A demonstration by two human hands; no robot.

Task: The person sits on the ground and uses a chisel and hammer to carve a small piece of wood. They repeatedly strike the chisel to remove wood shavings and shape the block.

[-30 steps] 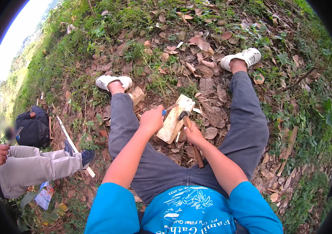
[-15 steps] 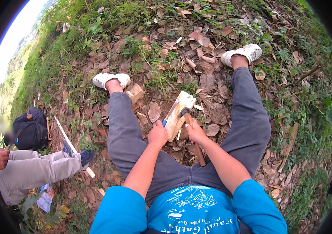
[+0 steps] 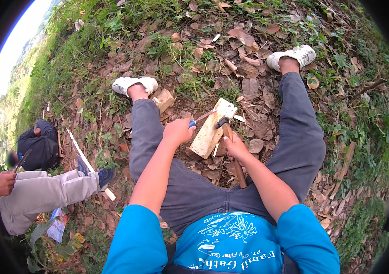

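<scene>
My left hand (image 3: 177, 133) is closed around a tool with a blue handle (image 3: 192, 123) and a narrow blade (image 3: 207, 115). Its tip reaches the upper left edge of a pale wooden block (image 3: 207, 135) lying on the ground between my legs; whether it touches cannot be made out. In my right hand (image 3: 235, 147) is a hammer, gripped by its brown wooden handle (image 3: 239, 172) just below the dark head (image 3: 223, 121). That head is over the block's right side, and the handle's lower end is near my lap.
A second wood piece (image 3: 164, 100) lies by my left foot. At left sits another person, a dark blade (image 3: 22, 160) in hand, near a black bag (image 3: 40, 145) and a long pale stick (image 3: 89, 165). Dry leaves and green plants cover the ground; a flat wooden strip (image 3: 343, 170) lies at right.
My left hand has moved up and left, and the blade has swung from along the block to more crosswise. My right hand still grips the hammer. The other person's blade has come up into view.
</scene>
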